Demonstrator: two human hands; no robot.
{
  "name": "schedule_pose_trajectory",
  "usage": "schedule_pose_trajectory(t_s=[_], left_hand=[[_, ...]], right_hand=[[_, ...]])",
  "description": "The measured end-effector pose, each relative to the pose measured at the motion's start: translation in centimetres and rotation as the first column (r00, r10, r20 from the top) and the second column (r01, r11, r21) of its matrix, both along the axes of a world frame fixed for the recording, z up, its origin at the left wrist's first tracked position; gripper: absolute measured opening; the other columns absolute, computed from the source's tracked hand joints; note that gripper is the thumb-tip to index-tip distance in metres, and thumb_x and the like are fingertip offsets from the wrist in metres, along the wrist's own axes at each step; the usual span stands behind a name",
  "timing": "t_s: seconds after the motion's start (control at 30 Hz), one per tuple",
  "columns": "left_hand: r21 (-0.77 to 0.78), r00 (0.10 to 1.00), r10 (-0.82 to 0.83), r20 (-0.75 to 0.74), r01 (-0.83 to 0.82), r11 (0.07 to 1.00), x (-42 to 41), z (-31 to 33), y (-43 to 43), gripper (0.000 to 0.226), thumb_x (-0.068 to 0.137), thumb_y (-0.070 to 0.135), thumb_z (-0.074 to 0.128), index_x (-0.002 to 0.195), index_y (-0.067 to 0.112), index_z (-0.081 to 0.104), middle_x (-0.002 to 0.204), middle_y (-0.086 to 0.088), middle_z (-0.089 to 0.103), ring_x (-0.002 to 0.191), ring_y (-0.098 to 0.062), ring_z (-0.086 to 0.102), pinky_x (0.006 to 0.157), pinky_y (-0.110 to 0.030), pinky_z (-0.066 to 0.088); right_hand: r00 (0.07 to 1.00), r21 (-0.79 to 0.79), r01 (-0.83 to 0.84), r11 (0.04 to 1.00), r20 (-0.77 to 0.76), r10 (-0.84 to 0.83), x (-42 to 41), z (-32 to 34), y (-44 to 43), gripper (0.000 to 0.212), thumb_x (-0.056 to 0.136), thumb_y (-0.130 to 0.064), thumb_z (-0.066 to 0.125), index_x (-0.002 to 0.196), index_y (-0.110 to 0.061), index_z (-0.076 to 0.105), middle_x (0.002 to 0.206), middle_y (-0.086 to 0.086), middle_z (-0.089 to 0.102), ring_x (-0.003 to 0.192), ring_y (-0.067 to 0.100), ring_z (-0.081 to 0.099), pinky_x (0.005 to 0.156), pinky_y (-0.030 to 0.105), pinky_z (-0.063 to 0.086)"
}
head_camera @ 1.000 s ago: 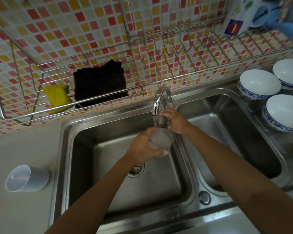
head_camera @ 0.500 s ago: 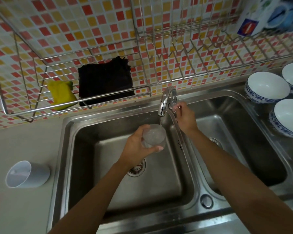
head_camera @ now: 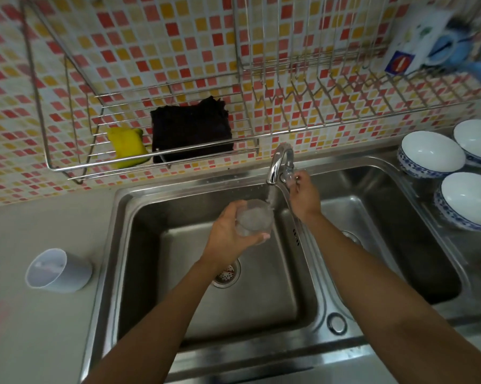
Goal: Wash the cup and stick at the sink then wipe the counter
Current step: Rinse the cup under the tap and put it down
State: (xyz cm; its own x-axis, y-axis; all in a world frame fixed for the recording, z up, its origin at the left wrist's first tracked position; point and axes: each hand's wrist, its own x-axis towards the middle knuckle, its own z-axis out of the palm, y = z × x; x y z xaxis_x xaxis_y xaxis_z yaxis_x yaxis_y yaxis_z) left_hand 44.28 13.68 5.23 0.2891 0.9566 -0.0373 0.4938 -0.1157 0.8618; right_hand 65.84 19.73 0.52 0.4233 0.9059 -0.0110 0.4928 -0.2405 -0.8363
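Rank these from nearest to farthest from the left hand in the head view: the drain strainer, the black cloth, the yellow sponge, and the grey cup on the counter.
From the left hand:
1. Drain strainer, just below it in the left basin.
2. Black cloth, up on the wire rack.
3. Yellow sponge, left of the cloth on the rack.
4. Grey cup, far left on the counter.

A home kitchen, as I see it.
I'm looking down on a steel double sink (head_camera: 328,275) with a tap (head_camera: 278,162), mosaic wall tiles (head_camera: 150,51), a wire dish rack (head_camera: 317,106) holding a sponge (head_camera: 127,146), and bowls (head_camera: 430,153) alongside.
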Motion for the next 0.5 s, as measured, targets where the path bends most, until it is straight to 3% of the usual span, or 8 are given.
schedule_pose_trajectory(t_s=[0.07, 0.13, 0.3, 0.4, 0.5], left_hand=[[0.040, 0.998, 0.044, -0.034, -0.043, 0.998, -1.2, -0.1, -0.8, 0.078, 0.060, 0.042, 0.088, 0.124, 0.029, 0.046, 0.120, 0.011, 0.053, 0.105, -0.003, 0.052, 0.079, -0.003, 0.038], [0.093, 0.994, 0.075, -0.079, -0.067, 0.993, -2.6, -0.6, -1.8, 0.078, 0.061, 0.039, 0.088, 0.124, 0.025, 0.046, 0.121, 0.008, 0.050, 0.107, -0.006, 0.050, 0.086, -0.013, 0.041], [0.118, 0.953, 0.072, -0.294, -0.038, 0.992, -6.8, -3.0, -4.9, 0.079, 0.062, 0.036, 0.087, 0.128, 0.017, 0.047, 0.124, -0.001, 0.048, 0.110, -0.019, 0.053, 0.093, -0.034, 0.046], [0.075, 0.839, 0.036, -0.543, 0.006, 0.997, -8.9, -4.3, -6.9, 0.080, 0.065, 0.044, 0.080, 0.133, 0.026, 0.041, 0.130, 0.002, 0.042, 0.118, -0.021, 0.047, 0.098, -0.040, 0.036], [0.068, 0.667, -0.020, -0.745, 0.105, 0.992, -10.4, -4.9, -8.5, 0.080, 0.065, 0.043, 0.077, 0.133, 0.032, 0.037, 0.133, 0.001, 0.039, 0.122, -0.023, 0.041, 0.101, -0.042, 0.030]], right_hand=[[0.999, 0.036, -0.027, 0.999, -0.020, 0.028, -0.8, -0.2, -2.7, 0.036, 0.097, -0.026, 0.050, 0.132, -0.020, 0.043, 0.116, 0.002, 0.065, 0.104, 0.026, 0.063, 0.085, 0.036, 0.050], [0.999, 0.041, -0.040, 0.998, 0.007, 0.040, -2.3, -1.1, -6.6, 0.049, 0.096, -0.027, 0.052, 0.142, -0.021, 0.036, 0.132, 0.005, 0.059, 0.114, 0.025, 0.059, 0.094, 0.036, 0.046], [0.984, -0.114, -0.149, 0.982, 0.084, 0.159, -6.8, -4.4, -16.6, 0.053, 0.097, -0.030, 0.051, 0.145, -0.014, 0.036, 0.147, 0.009, 0.045, 0.132, 0.027, 0.045, 0.105, 0.035, 0.037], [0.954, -0.287, -0.262, 0.921, 0.068, 0.292, -9.3, -6.5, -20.4, 0.056, 0.097, -0.035, 0.050, 0.147, -0.017, 0.031, 0.151, 0.006, 0.039, 0.136, 0.024, 0.040, 0.109, 0.034, 0.034], [0.880, -0.401, -0.308, 0.863, 0.226, 0.418, -10.5, -7.2, -21.7, 0.055, 0.098, -0.036, 0.047, 0.148, -0.016, 0.031, 0.151, 0.006, 0.038, 0.136, 0.023, 0.040, 0.110, 0.036, 0.036]])
